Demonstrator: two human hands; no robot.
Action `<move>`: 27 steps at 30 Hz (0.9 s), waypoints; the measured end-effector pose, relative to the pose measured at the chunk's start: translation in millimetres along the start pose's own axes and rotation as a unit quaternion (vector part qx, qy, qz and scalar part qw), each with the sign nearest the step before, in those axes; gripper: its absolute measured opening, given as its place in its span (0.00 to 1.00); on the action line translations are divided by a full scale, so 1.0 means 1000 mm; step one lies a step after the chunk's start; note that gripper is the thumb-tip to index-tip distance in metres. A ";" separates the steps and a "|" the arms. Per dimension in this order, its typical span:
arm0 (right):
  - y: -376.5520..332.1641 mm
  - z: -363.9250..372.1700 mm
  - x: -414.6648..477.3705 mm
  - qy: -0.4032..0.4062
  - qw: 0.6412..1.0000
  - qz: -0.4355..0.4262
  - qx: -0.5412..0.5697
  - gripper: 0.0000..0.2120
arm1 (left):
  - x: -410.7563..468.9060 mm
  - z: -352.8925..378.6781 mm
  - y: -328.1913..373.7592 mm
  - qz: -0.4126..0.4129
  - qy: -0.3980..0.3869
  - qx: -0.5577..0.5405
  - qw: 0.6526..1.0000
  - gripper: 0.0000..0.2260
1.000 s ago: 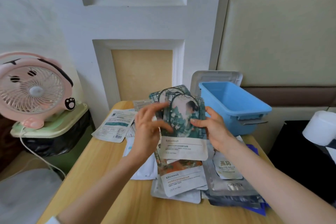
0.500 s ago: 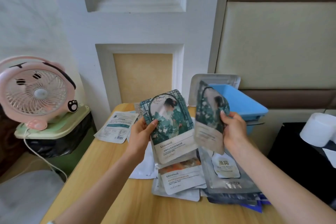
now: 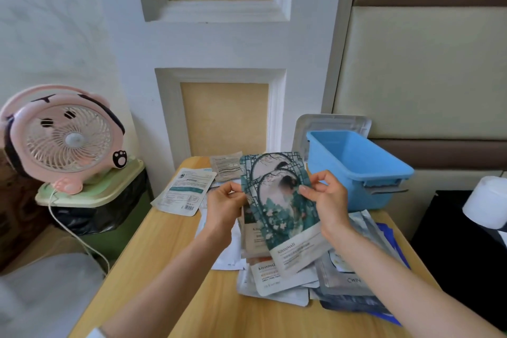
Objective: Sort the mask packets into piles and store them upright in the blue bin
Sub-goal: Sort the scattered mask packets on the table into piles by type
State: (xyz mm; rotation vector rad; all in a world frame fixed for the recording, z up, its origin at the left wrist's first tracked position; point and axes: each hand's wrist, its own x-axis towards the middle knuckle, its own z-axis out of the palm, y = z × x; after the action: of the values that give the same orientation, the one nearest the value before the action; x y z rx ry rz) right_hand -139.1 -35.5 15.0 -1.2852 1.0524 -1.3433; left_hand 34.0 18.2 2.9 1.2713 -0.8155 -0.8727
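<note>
Two green mask packets (image 3: 282, 208) with a painted figure overlap above the wooden table (image 3: 164, 250). My left hand (image 3: 223, 207) pinches their left edge. My right hand (image 3: 327, 203) pinches the front packet at its right edge. Under them lies a loose heap of mask packets (image 3: 277, 280), some white and orange, some silver (image 3: 345, 277) and dark blue. The blue bin (image 3: 356, 164) stands at the table's back right, and I see nothing inside it from here.
A grey lid (image 3: 333, 123) leans on the wall behind the bin. White and grey packets (image 3: 186, 189) lie at the back left. A pink fan (image 3: 63, 137) sits on a green stand to the left. A white roll (image 3: 487, 204) is at the right.
The two green packets, held apart half a second ago, have come together again and now overlap between both hands.
</note>
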 end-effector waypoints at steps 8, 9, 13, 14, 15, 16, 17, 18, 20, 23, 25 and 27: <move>0.004 0.000 0.005 -0.070 0.995 0.068 0.025 0.13 | 0.008 -0.010 0.002 -0.082 -0.069 -0.026 0.994 0.14; 0.006 0.001 0.006 -0.076 0.993 0.085 0.017 0.12 | 0.009 -0.010 0.002 -0.091 -0.064 -0.019 0.994 0.15; 0.010 0.006 0.011 -0.027 0.994 0.091 -0.060 0.07 | 0.015 -0.018 0.006 -0.141 -0.030 -0.061 0.988 0.04; 0.010 0.004 0.015 -0.002 0.993 0.073 -0.089 0.07 | 0.016 -0.023 0.010 -0.148 -0.018 -0.100 0.984 0.04; 0.008 0.002 0.019 0.023 0.993 0.061 -0.100 0.06 | 0.020 -0.030 0.013 -0.150 0.004 -0.147 0.978 0.08; 0.009 -0.002 0.025 0.040 0.992 0.069 -0.096 0.06 | 0.023 -0.039 0.018 -0.143 0.032 -0.195 0.970 0.10; 0.011 -0.006 0.030 0.047 0.992 0.089 -0.079 0.07 | 0.026 -0.049 0.022 -0.130 0.060 -0.233 0.962 0.11; 0.014 -0.010 0.032 0.042 0.990 0.117 -0.060 0.08 | 0.027 -0.060 0.027 -0.116 0.074 -0.269 0.953 0.12; 0.028 -0.011 0.034 0.010 0.985 0.159 -0.064 0.12 | 0.028 -0.079 0.034 -0.092 0.043 -0.315 0.944 0.24; 0.044 -0.006 0.020 -0.078 0.964 0.132 -0.219 0.21 | 0.014 -0.087 0.040 -0.120 -0.020 -0.297 0.947 0.27; 0.048 -0.004 0.014 -0.089 0.930 0.029 -0.355 0.24 | 0.008 -0.084 0.037 -0.142 -0.065 -0.295 0.943 0.18; 0.038 -0.003 0.012 -0.052 0.909 -0.085 -0.404 0.18 | 0.007 -0.077 0.031 -0.163 -0.095 -0.292 0.938 0.25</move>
State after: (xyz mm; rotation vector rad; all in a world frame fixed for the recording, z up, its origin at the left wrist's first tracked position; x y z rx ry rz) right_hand -138.8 -54.0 -20.6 -2.0656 1.5236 -0.9491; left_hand 108.4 49.0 24.7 0.8056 -0.4379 -1.4013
